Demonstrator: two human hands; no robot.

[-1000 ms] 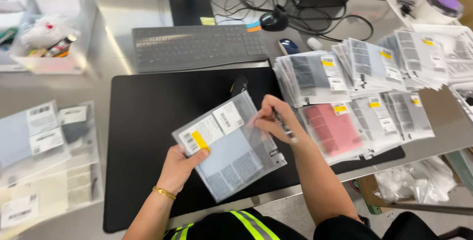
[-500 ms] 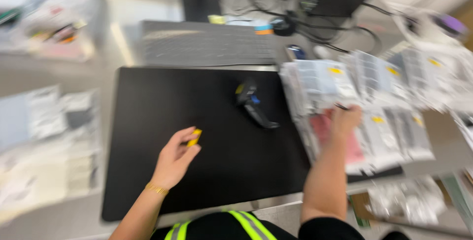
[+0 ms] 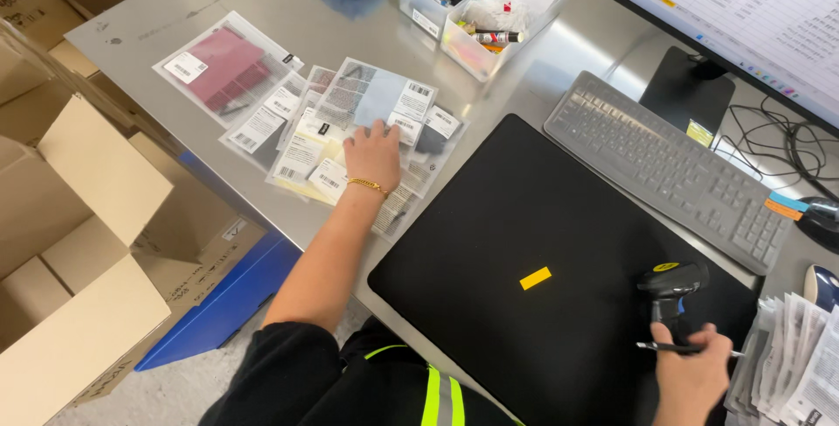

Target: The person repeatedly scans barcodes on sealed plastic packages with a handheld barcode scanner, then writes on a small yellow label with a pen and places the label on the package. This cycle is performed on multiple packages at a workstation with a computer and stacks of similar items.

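Left hand [image 3: 374,157] presses flat, open, on the loose bag pile [image 3: 350,129]; right hand [image 3: 690,374] grips a pen [image 3: 682,349]. The overlapped bags could slide off the worktop [image 3: 524,85] edge.

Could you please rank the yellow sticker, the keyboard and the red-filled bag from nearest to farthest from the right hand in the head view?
From the right hand:
1. Yellow sticker, on the black mat just to its left.
2. Keyboard, beyond the mat, under the monitor.
3. Red-filled bag, at the table's far left end.
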